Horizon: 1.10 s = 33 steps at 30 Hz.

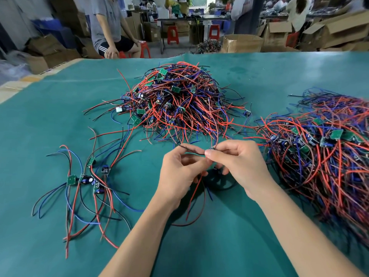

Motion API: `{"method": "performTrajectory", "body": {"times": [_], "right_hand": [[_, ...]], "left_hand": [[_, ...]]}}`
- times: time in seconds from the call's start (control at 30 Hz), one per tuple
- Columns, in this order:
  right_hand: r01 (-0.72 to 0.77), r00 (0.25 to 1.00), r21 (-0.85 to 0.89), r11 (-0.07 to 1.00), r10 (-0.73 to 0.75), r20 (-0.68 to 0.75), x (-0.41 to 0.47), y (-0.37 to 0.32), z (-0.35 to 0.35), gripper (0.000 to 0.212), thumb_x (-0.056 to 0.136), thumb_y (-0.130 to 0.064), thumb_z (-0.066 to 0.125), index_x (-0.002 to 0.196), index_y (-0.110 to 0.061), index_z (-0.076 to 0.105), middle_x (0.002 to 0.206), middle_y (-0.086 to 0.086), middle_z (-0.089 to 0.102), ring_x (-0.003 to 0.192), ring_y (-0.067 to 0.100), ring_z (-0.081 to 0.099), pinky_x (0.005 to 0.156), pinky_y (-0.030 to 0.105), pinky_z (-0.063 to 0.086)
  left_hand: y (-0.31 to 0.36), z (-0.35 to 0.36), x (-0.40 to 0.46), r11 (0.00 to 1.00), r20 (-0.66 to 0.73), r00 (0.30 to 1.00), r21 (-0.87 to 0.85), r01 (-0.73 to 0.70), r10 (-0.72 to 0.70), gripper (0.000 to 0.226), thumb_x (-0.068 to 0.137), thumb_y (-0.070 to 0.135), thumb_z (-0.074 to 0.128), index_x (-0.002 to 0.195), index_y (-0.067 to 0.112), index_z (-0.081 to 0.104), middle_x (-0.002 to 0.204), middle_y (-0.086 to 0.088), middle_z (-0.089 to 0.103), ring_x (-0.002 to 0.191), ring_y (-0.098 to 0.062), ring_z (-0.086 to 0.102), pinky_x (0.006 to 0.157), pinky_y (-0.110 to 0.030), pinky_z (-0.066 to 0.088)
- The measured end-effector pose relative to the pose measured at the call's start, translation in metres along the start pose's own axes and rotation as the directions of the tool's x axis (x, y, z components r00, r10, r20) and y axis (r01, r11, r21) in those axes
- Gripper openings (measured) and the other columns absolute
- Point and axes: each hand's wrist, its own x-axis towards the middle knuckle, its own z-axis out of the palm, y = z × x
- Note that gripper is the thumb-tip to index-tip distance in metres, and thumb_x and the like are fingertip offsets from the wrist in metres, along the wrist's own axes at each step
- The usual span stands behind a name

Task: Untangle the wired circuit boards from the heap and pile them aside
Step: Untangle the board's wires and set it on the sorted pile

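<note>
Together, left hand (180, 172), right hand (237, 162) on black wire (191, 149)

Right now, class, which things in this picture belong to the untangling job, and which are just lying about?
Part of the job:
- tangled heap of red, blue and black wired boards
- black wire pinched by left hand and right hand
- small spread of separated boards

Lying about:
- brown cardboard boxes
- red plastic stools

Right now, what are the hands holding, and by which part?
Both hands pinch one wired circuit board by its wires: the left hand on the black wire, the right hand beside the board. Red wires hang below.
</note>
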Motion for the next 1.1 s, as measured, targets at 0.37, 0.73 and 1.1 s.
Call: {"method": "performTrajectory", "body": {"times": [0.37,0.73,1.1], "right_hand": [[0.019,1.0,-0.088,0.996,-0.021,-0.023,0.0,-0.003,-0.006,0.013,0.081,-0.022,0.085,0.07,-0.024,0.079,0.062,-0.001,0.072,0.053,0.008,0.062,0.049,0.019,0.046],[-0.001,0.989,0.136,0.991,0.021,-0.149,0.005,-0.009,-0.017,0.012,0.083,-0.019,0.083,0.073,-0.013,0.078,0.066,0.006,0.072,0.056,0.01,0.058,0.048,0.02,0.045],[0.109,0.894,0.336,0.936,0.056,-0.445,0.008,-0.023,-0.048,0.024,0.088,-0.009,0.076,0.064,-0.014,0.073,0.059,0.001,0.068,0.05,0.009,0.052,0.047,0.018,0.04]], "left_hand": [[-0.005,-0.001,0.001,0.974,-0.065,0.994,0.215,-0.077,0.093,0.01,0.085,0.012,0.075,0.075,0.01,0.074,0.068,-0.008,0.073,0.049,-0.015,0.063,0.04,-0.022,0.041],[-0.002,0.003,0.001,0.993,-0.019,0.999,0.114,-0.045,0.047,0.018,0.087,0.012,0.073,0.07,0.006,0.071,0.063,-0.006,0.07,0.044,-0.012,0.055,0.043,-0.019,0.039],[0.0,0.004,-0.001,0.998,0.073,0.997,-0.04,0.042,-0.039,0.013,0.087,0.009,0.07,0.086,-0.004,0.074,0.062,-0.005,0.066,0.047,-0.01,0.052,0.045,-0.018,0.039]]}}
